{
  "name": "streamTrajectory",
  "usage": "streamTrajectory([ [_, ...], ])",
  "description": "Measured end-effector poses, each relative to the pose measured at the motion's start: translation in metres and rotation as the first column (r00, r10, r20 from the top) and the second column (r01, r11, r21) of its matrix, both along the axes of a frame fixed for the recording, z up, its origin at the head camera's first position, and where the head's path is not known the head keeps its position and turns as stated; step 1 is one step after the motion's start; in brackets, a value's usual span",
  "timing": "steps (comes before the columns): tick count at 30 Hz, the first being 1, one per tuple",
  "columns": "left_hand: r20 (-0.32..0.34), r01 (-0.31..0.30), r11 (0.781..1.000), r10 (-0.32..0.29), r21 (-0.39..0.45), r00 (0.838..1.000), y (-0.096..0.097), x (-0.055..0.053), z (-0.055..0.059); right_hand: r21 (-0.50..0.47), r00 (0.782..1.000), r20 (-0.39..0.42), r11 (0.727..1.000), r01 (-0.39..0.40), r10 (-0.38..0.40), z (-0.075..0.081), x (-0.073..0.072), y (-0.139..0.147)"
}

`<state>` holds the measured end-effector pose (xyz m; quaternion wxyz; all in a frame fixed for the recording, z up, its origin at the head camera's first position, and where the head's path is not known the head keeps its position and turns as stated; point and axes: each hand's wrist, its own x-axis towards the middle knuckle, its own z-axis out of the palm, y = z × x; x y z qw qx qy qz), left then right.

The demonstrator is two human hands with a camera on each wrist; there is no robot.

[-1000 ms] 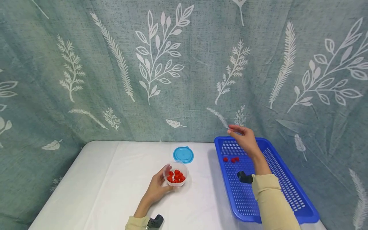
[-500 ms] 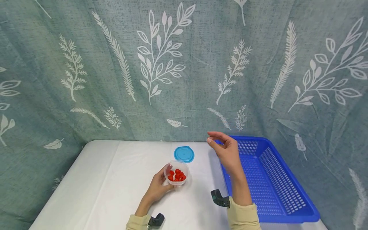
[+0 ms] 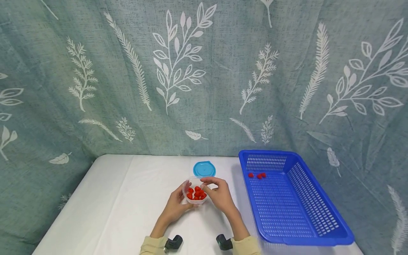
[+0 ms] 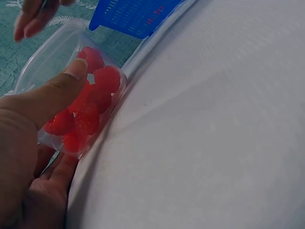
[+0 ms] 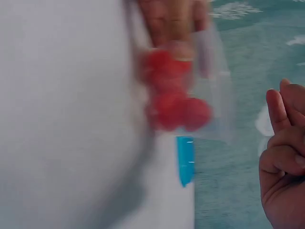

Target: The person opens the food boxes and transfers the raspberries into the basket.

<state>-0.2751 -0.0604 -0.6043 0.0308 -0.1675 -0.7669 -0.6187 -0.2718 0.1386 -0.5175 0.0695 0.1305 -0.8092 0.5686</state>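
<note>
"So why does the left hand grip the clear cup?"

"Probably to steady the red berries inside while the right hand, fingers loose (nothing visibly held), hovers at the rim. The blue basket sits rightward, likely for easy reach."

Tub on table, berries inside; lid just behind; basket right, more berries at far left inside.
</note>
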Motion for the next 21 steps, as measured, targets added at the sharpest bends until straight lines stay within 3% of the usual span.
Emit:
streamTrajectory([
  [5, -0.004, 0.008, 0.999, -0.008, 0.039, 1.000, 0.000, -0.001, 0.000, 0.159, 1.000, -0.009, 0.987, -0.014, 0.016, -0.016, -0.007, -0.006],
  [11, 0.012, 0.001, 0.998, -0.001, 0.055, 1.000, 0.000, 0.000, 0.000, 0.314, 1.000, 0.017, 0.949, -0.027, 0.023, -0.021, -0.013, -0.009],
  [16, 0.033, 0.002, 0.998, -0.004, 0.055, 0.999, -0.001, 0.001, 0.002, 0.418, 0.993, 0.104, 0.903, -0.103, 0.065, -0.018, -0.017, -0.015],
  [21, 0.035, 0.009, 0.999, -0.011, 0.047, 0.999, -0.001, 0.000, 0.003, 0.508, 0.987, 0.155, 0.852, -0.125, 0.052, -0.007, -0.018, -0.022],
])
